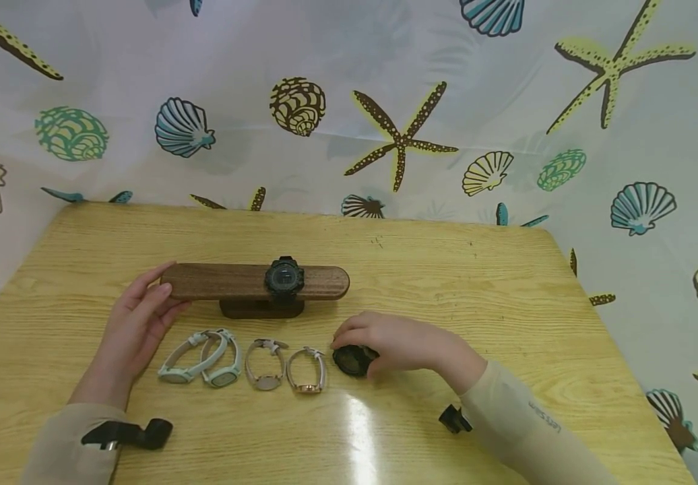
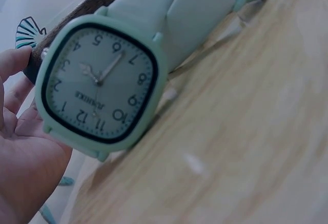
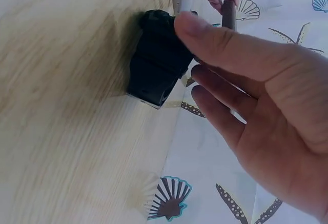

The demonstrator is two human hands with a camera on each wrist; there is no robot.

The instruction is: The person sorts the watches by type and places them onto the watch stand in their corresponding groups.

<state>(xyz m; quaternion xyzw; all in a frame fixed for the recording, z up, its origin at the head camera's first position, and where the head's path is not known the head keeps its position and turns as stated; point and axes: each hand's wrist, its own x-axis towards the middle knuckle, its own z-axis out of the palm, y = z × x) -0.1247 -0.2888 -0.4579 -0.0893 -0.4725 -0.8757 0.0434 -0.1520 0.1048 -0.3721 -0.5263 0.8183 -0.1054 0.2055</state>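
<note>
My left hand (image 1: 137, 323) holds the left end of a dark wooden watch stand (image 1: 215, 281), thumb in front and fingers behind. A black digital watch (image 1: 284, 277) is fastened round the stand's bar, right of its middle. My right hand (image 1: 394, 342) has its thumb and fingers about a second black watch (image 1: 351, 362) at the table, right of the stand; the thumb lies over its edge in the right wrist view. Two pale green watches lie near my left hand; the square-dialled one (image 2: 97, 83) fills much of the left wrist view.
Between my hands, in front of the stand, lie the mint watches (image 1: 223, 377), a pale-strapped watch (image 1: 267, 382) and a rose-gold one (image 1: 308, 388), straps looped. The wooden table (image 1: 446, 269) ends at a shell-and-starfish patterned cloth (image 1: 234, 168) behind and at the right.
</note>
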